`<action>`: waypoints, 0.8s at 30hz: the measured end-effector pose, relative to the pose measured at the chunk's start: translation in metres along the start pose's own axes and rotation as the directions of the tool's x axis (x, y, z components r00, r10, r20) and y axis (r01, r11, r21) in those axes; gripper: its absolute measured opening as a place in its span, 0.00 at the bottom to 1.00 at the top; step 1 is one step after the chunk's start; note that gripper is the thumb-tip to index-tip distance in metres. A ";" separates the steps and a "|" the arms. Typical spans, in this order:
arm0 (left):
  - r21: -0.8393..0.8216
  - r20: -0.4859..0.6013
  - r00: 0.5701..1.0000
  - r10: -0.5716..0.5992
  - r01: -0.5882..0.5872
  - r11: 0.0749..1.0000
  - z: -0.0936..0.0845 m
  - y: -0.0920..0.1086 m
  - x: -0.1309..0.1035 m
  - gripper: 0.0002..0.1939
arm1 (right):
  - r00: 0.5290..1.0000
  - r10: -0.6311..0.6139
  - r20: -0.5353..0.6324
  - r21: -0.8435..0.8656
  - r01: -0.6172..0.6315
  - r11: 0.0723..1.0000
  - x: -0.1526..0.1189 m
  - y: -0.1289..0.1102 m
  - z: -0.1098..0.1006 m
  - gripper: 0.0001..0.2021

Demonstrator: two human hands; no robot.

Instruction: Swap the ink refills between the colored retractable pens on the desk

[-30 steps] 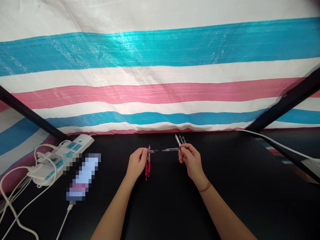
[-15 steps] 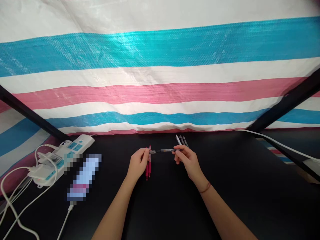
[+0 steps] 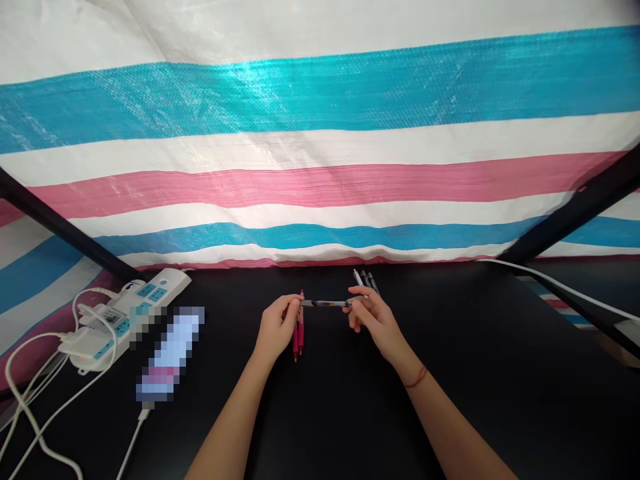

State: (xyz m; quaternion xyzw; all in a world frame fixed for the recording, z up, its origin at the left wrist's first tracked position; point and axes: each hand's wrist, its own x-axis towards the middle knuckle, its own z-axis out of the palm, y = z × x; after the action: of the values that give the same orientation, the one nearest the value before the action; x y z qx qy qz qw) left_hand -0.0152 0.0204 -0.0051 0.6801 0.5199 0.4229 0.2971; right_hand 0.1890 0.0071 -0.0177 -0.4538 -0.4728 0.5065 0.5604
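A clear-barrelled pen (image 3: 330, 304) with a grey cap end lies level between my two hands, above the black table. My left hand (image 3: 279, 327) is closed in a pinch on its capped left end. At the other end, my right hand (image 3: 374, 321) has thumb and forefinger closed on the barrel; its tip is hidden by the fingers. Red pens (image 3: 301, 339) lie on the table just right of my left hand, partly behind it. Beyond my right hand lie several pens, one white (image 3: 357, 277) and others dark (image 3: 371, 280).
At left are a white power strip (image 3: 173, 285) with plugs and cables, and a blurred phone (image 3: 175, 350) on a charging cable (image 3: 131, 440). A striped plastic sheet (image 3: 320, 187) hangs behind the black table (image 3: 345, 413). Dark frame bars (image 3: 565, 213) slant at both sides.
The gap between the grey cap and the clear barrel has closed, and the pen's two parts now meet. My hands have barely moved; the view has shifted slightly.
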 end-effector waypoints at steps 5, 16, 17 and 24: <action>0.003 -0.013 1.000 -0.005 0.005 1.000 0.001 -0.002 0.000 0.15 | 1.000 -0.016 0.020 -0.121 0.018 0.992 0.000 -0.002 0.000 0.19; -0.026 -0.047 0.998 -0.038 0.037 0.999 0.001 0.001 0.001 0.14 | 0.996 0.015 0.088 -0.185 0.002 0.983 -0.001 0.002 -0.003 0.16; -0.029 -0.052 0.998 -0.042 0.041 0.999 0.001 0.001 0.001 0.14 | 0.996 0.023 0.081 -0.189 -0.007 0.982 -0.001 0.003 -0.003 0.16; -0.025 -0.062 0.996 -0.068 0.066 0.997 0.002 0.002 0.001 0.15 | 0.988 0.005 0.155 -0.189 0.024 0.982 -0.001 0.008 -0.004 0.16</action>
State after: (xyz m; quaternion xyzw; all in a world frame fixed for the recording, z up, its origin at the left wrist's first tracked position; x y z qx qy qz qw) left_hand -0.0130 0.0210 -0.0043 0.6452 0.5465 0.4398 0.3027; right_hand 0.1919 0.0067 -0.0259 -0.4624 -0.5633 0.4898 0.4785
